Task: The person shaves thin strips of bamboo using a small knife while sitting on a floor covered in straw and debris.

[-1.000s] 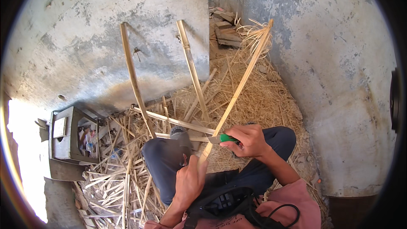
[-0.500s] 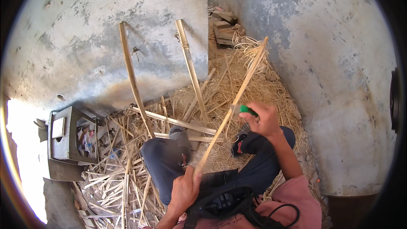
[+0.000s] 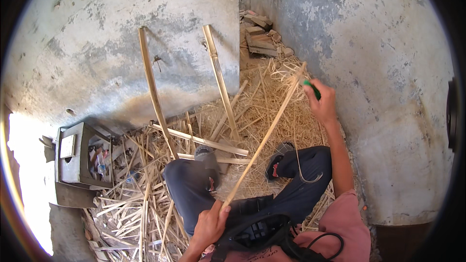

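A long, pale bamboo strip (image 3: 264, 139) slants from my lap up and away to the right. Its near end is gripped in my left hand (image 3: 209, 223), fingers wrapped round it. My right hand (image 3: 324, 103) is closed on a green-handled knife (image 3: 313, 90), close to the strip's far end. The blade is too small to make out here. A thin curled shaving (image 3: 298, 157) hangs down beside the strip, over my right knee.
Two bamboo lengths (image 3: 153, 85) (image 3: 221, 77) lean on the left wall. Split pieces (image 3: 208, 140) and shavings (image 3: 262, 97) cover the floor. A grey box (image 3: 73, 165) stands at left, bricks (image 3: 259, 36) in the far corner.
My right hand with the knife has slid up and away along the strip toward its far end. A long shaving now dangles beside it. The left hand has barely moved.
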### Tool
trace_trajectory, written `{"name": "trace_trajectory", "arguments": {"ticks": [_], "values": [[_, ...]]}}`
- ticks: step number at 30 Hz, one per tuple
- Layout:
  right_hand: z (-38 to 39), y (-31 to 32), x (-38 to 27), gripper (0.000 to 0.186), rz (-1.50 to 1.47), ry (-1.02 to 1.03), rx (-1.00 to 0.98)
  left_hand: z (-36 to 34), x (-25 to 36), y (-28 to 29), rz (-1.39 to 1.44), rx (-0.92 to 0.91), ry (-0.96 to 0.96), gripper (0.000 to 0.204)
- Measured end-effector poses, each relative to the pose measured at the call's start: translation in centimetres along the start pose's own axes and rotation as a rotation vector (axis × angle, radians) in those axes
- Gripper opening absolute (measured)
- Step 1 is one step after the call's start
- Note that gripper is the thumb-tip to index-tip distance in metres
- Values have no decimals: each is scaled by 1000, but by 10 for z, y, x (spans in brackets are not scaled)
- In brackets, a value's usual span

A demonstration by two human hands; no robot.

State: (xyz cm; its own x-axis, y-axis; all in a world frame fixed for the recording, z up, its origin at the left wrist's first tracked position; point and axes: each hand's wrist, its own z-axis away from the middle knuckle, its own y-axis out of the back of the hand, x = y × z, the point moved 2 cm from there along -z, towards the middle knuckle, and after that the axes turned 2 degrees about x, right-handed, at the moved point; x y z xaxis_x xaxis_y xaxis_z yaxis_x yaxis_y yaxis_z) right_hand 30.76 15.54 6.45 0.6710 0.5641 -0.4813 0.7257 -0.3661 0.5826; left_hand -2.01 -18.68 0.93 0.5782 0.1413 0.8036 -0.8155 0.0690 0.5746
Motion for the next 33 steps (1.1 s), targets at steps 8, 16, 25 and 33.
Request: {"name": "trace_trajectory", "arguments": {"ticks": [8, 16, 25, 33], "values": [[-17, 20, 52, 59, 4, -275, 63, 3, -40, -9, 525, -262, 269, 45], [13, -20, -61, 36, -155, 0, -221, -33, -55, -5, 872, -474, 464, 59], [27, -43, -65, 42, -208, 179, -246, -42, -59, 1, 739, -488, 321, 57], [33, -42, -48, 28, -125, 177, -274, -40, -56, 0, 676, -391, 391, 47]]}}
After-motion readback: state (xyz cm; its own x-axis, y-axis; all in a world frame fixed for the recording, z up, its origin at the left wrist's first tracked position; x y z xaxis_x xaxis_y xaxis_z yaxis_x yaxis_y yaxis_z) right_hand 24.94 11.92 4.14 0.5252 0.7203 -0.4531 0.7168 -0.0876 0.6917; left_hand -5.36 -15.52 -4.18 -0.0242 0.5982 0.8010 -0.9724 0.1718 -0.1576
